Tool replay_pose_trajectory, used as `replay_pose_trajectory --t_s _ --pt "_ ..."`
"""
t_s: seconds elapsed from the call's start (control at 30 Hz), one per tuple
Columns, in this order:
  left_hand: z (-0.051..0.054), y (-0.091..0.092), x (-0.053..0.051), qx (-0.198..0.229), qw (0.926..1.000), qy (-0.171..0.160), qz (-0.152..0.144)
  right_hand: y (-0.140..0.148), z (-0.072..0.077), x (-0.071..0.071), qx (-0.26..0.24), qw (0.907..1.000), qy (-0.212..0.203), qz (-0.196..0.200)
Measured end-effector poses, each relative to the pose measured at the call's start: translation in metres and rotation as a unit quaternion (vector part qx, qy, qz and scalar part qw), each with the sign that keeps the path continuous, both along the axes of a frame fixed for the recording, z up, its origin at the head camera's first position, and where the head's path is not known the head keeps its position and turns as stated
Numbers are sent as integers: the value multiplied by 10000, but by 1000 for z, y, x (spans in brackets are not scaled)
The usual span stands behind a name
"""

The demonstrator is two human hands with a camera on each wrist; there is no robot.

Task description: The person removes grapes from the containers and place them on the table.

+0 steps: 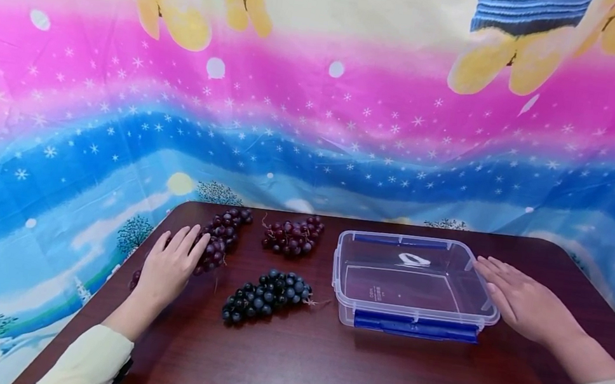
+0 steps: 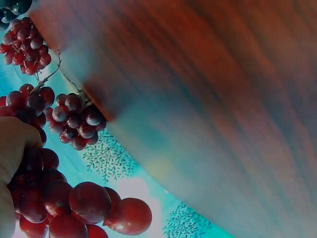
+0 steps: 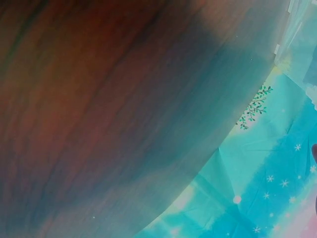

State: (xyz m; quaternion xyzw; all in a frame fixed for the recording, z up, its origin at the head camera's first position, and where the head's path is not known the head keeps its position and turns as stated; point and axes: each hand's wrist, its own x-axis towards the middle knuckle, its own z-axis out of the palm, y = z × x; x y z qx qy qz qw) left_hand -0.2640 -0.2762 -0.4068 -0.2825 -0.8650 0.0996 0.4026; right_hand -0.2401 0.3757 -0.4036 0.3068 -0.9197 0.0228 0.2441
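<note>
My left hand [image 1: 172, 262] rests over a bunch of dark red grapes [image 1: 211, 256] on the left side of the table, its fingers fairly straight. In the left wrist view, red grapes [image 2: 89, 203] show on both sides of that hand [image 2: 12, 153], whose fingertips are hidden. Over on the right, my right hand [image 1: 527, 302] lies with extended fingers at the right rim of a clear plastic container [image 1: 399, 286] with blue side latches. Its lid appears to be on. Between the hands lies a bunch of black grapes [image 1: 266, 296].
Another red grape bunch [image 1: 293, 235] lies near the table's back edge, left of the container. More red grapes [image 1: 232, 218] lie beyond my left hand. A printed cloth [image 1: 316, 122] hangs behind the brown wooden table [image 1: 320, 373].
</note>
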Motion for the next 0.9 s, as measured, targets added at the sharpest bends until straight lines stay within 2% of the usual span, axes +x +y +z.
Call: replay_pose_trajectory --t_s 0.17,0.47,0.9 --pt "-4 -2 2 -75 9998 -149 147 -1 0 -1 -34 10000 0 -14" --pt "-9 -3 2 -114 9997 -169 137 1 0 -1 55 10000 5 13" --pt "-12 -3 4 -30 9980 -605 202 1 0 -2 17 9999 107 126"
